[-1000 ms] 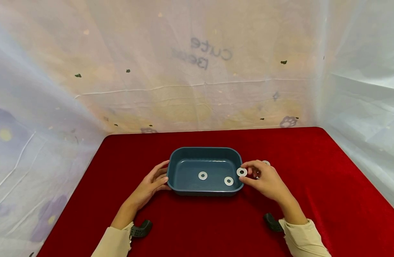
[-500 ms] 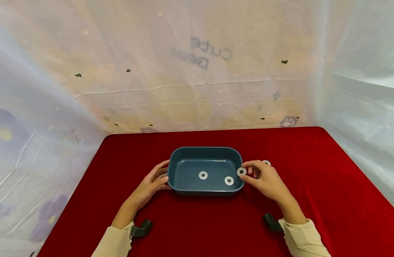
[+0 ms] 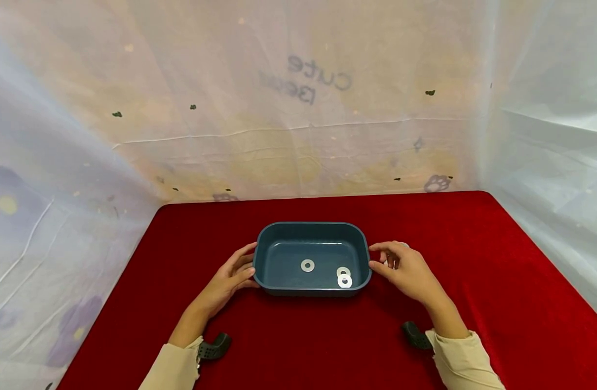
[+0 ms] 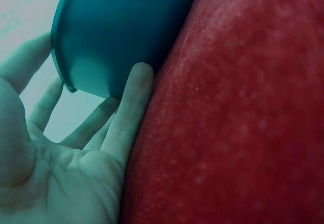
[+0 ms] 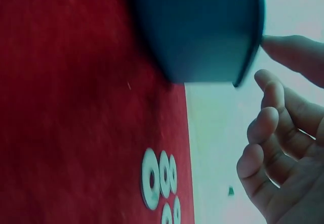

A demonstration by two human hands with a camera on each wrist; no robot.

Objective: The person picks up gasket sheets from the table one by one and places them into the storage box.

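Observation:
A blue rectangular tub (image 3: 310, 292) sits on the red cloth in the head view. Inside it lie flat metal washers: one single washer (image 3: 302, 265) near the middle, and at the right an upper washer (image 3: 343, 268) partly covered by a lower washer (image 3: 340, 281). My left hand (image 3: 225, 281) rests against the tub's left end, its fingers fairly straight along the wall in the left wrist view. At the right end is my right hand (image 3: 407, 271), with loosely bent fingers and nothing held; its thumb is close to the rim in the right wrist view.
Several loose washers (image 5: 150, 199) lie on the cloth to the right of the tub, mostly hidden behind the right hand in the head view. A red cloth (image 3: 308, 346) covers the table. A pale printed sheet (image 3: 279, 151) hangs behind it.
The right hand has let go of a washer, which now lies in the tub's right part, overlapping another. That hand has drawn slightly right. The left hand stays put.

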